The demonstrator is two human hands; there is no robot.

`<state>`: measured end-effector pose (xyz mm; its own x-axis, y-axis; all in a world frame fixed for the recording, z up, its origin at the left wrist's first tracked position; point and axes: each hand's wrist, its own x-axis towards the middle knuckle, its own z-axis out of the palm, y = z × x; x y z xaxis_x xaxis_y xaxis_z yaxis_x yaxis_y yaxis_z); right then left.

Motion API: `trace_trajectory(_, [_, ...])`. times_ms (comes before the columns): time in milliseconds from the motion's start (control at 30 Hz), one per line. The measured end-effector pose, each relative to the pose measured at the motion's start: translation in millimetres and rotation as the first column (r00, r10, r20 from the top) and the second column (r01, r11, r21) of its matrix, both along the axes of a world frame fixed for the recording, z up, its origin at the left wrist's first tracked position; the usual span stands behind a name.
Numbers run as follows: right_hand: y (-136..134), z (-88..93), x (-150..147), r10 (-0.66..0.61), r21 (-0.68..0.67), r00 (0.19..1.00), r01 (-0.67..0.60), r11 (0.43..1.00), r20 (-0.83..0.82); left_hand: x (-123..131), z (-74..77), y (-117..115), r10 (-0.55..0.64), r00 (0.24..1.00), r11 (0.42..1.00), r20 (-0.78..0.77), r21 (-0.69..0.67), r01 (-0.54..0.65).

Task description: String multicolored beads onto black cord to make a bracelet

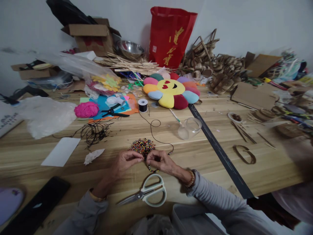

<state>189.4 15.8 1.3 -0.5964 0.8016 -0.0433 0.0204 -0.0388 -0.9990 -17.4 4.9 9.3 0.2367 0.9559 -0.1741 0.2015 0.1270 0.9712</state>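
Note:
My left hand (pixel 127 161) pinches thumb and forefinger together, with a tiny reddish bead (pixel 142 159) at the tips. Close beside it, my right hand (pixel 160 160) is closed on the beaded cord (pixel 153 170), whose strung part curves out below the fingers. Behind both hands lies a heap of small multicoloured beads (pixel 142 145). Thin black cord (pixel 152 130) winds from a spool (pixel 142 105) toward my right hand, with a few beads near its end. Scissors (pixel 153 191) with pale handles lie just below my hands, their blades pointing left.
Left are tangled black cord pieces (pixel 94 133), white paper (pixel 61 151), crumpled tissue (pixel 94 156), pliers (pixel 113 112) and a phone (pixel 36 205). A clear jar (pixel 193 125) and a long dark strip (pixel 220 151) lie right. Behind stand a flower cushion (pixel 172 89) and a red bag (pixel 171 36).

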Motion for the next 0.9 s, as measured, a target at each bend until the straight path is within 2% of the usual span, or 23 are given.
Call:
trace_trajectory(433, [0.8, -1.9, -0.1, 0.012, 0.024, 1.000, -0.013, 1.000, 0.009, -0.2, -2.6, 0.5, -0.016, 1.000, 1.000, -0.003, 0.026, 0.017])
trace_trajectory(900, [1.0, -0.9, -0.6, 0.012, 0.020, 1.000, -0.012, 1.000, 0.015, 0.6, -1.3, -0.8, -0.069, 0.995, 0.986, -0.070, 0.147, 0.078])
